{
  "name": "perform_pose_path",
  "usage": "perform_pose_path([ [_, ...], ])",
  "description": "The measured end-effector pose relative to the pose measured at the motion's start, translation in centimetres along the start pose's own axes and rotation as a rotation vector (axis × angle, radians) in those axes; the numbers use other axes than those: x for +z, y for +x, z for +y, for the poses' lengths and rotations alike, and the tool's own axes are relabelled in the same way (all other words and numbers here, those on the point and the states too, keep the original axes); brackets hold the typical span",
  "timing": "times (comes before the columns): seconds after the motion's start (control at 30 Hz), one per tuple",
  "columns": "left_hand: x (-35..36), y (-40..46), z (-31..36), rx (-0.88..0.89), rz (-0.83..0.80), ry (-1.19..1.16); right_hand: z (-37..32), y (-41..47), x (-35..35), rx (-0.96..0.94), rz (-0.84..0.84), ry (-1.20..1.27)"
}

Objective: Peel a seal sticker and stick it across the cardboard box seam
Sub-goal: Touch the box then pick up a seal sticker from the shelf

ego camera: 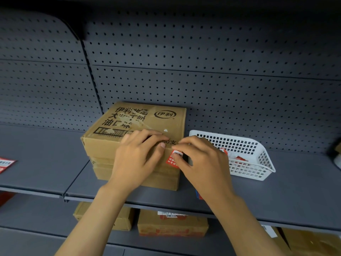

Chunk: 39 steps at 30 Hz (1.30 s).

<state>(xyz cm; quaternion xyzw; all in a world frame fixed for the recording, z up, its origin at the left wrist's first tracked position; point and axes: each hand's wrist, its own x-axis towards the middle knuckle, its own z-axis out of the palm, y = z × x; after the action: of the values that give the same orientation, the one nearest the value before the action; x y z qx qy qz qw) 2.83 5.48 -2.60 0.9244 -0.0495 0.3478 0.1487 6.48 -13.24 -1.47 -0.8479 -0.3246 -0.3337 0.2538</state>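
A brown cardboard box (114, 143) with black printed characters and a barcode sits on the grey shelf. A red and white seal sticker (173, 158) lies over its front top edge, near the right corner. My left hand (137, 159) rests flat on the box top and front, fingertips just left of the sticker. My right hand (199, 161) presses on the sticker, the thumb covering its right side. Neither hand grips anything.
A white perforated plastic basket (258, 159) holding more red stickers stands right of the box. Another red sticker sheet (5, 163) lies at the far left of the shelf (304, 191). Several cardboard boxes (171, 226) sit on the lower shelf. A pegboard wall stands behind.
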Motion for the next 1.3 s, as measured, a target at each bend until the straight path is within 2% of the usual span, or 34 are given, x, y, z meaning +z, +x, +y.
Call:
perform_pose_path([
  [0.2, 0.0, 0.0, 0.0, 0.000, -0.003, 0.002, -0.1, 0.1, 0.0, -0.062, 0.060, -0.016],
  [0.5, -0.1, 0.2, -0.1, -0.004, -0.008, 0.018, 1.9, 0.1, -1.3, -0.166, -0.132, 0.144],
  [0.67, -0.3, 0.3, -0.1, 0.003, -0.017, 0.001, 3.6, 0.0, -2.2, -0.057, -0.251, 0.270],
  [0.8, -0.3, 0.3, -0.1, -0.003, -0.016, -0.012, 4.8, -0.1, -2.6, 0.013, -0.286, 0.265],
  [1.0, -0.4, 0.5, 0.1, -0.034, -0.030, -0.051, 5.4, 0.6, -4.9, 0.142, -0.234, 0.360],
  [1.07, -0.5, 0.8, 0.5, -0.090, -0.037, -0.130, 5.4, 1.1, -5.7, 0.176, -0.230, 0.374],
  [1.13, -1.0, 1.5, 1.6, -0.140, -0.038, -0.315, 5.2, 1.5, -6.2, 0.245, -0.211, 0.402],
  [1.3, -2.4, 3.6, 6.1, -0.115, -0.173, -0.618, 4.0, 2.9, -7.4, 0.306, -0.071, 0.560],
])
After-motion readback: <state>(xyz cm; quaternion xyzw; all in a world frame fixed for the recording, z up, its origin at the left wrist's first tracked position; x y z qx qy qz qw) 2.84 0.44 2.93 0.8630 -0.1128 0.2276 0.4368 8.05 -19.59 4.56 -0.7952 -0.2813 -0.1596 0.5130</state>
